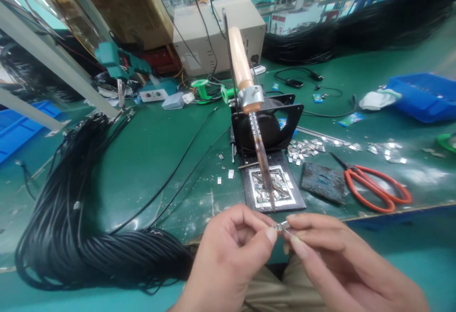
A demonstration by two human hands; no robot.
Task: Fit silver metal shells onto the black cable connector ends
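Just below the soldering iron's tip, a small silver metal connector (284, 226) sits between my two hands. My left hand (231, 255) is closed, its thumb and index finger pinching the near end of the connector. From the other side, my right hand (327, 255) grips the connector with its fingertips, and a fine pale wire runs by its thumb. The soldering iron (261, 155), with a wooden handle, hangs tip down in a clamp in front of my hands. Beneath it lies a square white-rimmed tray (252, 189) full of small metal pieces.
A black fan (245, 131) stands behind the iron. Orange-handled scissors (377, 188) and a dark scouring pad (322, 182) lie right, near loose metal shells (306, 149). A thick black cable bundle (71, 198) covers the left side. A blue bin (423, 96) stands far right.
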